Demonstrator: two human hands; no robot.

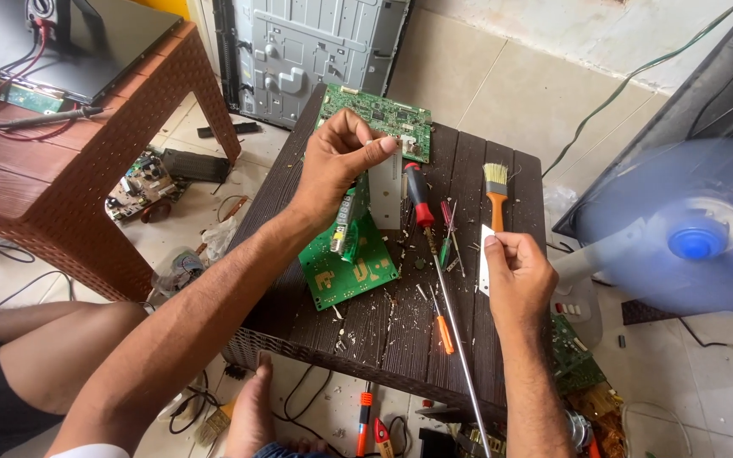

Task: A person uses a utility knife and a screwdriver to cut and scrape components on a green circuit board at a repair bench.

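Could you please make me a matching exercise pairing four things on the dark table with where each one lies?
Things:
1. paintbrush
2. red-handled screwdriver
3. white strip
4. far circuit board

Places:
A. at the table's back edge
B. pinched in the right hand
C. between the right hand and the back edge, bristles pointing away
D. just right of the left hand

Pairs: 1-C, 2-D, 3-B, 4-A
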